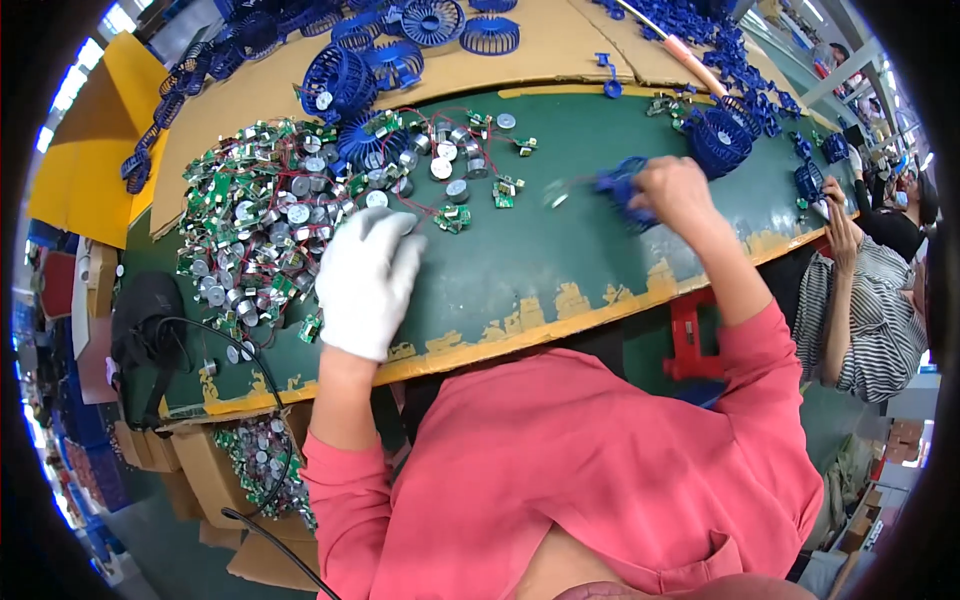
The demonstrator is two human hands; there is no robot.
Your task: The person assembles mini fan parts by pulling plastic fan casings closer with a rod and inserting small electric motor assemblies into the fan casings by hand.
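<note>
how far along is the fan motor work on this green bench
Done, as far as can be seen: some blue fan grilles at the bench's far side seem to have motors seated in them. In hand: the bare right hand holds a blue part, blurred, while the gloved left hand rests at the edge of the loose motor pile. Left: that big pile, plus more in a box under the bench.

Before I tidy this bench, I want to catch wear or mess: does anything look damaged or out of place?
Yes. The green table's front edge has paint chipped away in patches, showing yellow beneath. Small round silver motors with green circuit boards lie in a loose, tangled heap beside the white-gloved left hand.
</note>
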